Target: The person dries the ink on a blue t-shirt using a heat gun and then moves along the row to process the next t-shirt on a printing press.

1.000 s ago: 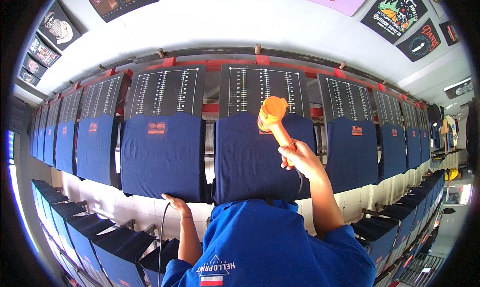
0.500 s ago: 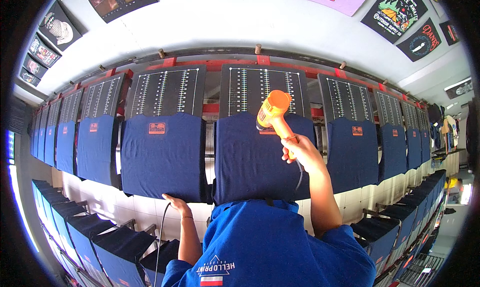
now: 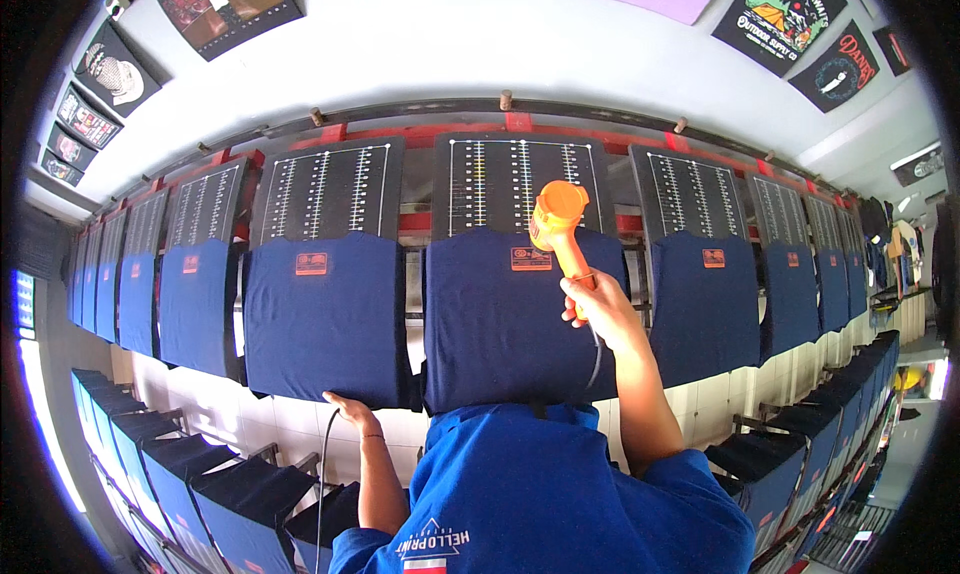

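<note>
My right hand (image 3: 603, 309) is wrapped round the handle of an orange heat gun (image 3: 560, 214), raised over a navy shirt (image 3: 500, 324). The gun's head is beside and above the orange print (image 3: 531, 259) near the shirt's top edge. A dark cord (image 3: 597, 362) trails from the handle. At the lower edge of the neighbouring navy shirt (image 3: 325, 334) on the left, my left hand (image 3: 352, 411) has its fingers closed round a black cord (image 3: 323, 469), which hangs down from it. Part of that hand's grip is hidden.
Both shirts lie on black boards with white ruled marks (image 3: 520, 184), in a long row on a red frame (image 3: 417, 221). More boards with navy cloth (image 3: 255, 494) stand behind me on both sides. Printed panels (image 3: 778, 19) hang on the white wall ahead.
The heat gun's head has turned in my right hand, so its nozzle no longer shows over the print and more of the print is visible. My left hand stays at the shirt's edge.
</note>
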`<action>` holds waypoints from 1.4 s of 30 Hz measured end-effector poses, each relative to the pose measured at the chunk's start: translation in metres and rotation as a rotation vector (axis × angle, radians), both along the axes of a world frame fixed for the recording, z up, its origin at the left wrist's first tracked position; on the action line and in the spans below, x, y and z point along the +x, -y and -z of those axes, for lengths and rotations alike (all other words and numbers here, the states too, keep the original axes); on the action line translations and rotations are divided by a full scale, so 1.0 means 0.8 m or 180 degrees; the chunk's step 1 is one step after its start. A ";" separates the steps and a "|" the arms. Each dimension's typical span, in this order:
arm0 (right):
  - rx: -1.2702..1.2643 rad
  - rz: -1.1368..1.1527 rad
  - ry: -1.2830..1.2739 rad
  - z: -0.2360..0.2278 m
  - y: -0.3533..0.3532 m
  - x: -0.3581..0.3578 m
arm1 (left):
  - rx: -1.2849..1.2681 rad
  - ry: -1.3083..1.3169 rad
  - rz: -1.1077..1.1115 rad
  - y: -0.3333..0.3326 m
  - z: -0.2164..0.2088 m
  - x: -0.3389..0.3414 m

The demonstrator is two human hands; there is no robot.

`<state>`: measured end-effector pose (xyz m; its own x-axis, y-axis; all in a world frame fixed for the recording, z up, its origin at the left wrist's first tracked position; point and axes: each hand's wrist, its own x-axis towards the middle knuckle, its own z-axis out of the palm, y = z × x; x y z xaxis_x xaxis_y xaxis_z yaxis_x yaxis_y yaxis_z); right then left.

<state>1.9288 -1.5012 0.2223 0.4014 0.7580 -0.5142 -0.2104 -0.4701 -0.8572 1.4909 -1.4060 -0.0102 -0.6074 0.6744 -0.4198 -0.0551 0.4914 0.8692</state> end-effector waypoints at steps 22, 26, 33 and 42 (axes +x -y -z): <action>-0.0107 -0.0088 -0.0544 -0.024 0.278 0.244 | -0.0167 0.0515 -0.0563 0.143 0.036 0.123; -0.0150 0.0025 -0.0421 -0.032 0.372 0.345 | -0.0486 0.0900 -0.0030 0.252 0.092 0.199; -0.0303 -0.0189 -0.0095 -0.044 0.418 0.474 | -0.0234 0.1912 0.0634 0.393 0.079 0.416; -0.0120 -0.0578 -0.0052 -0.026 0.363 0.527 | 0.0083 0.1271 -0.0518 0.390 0.022 0.482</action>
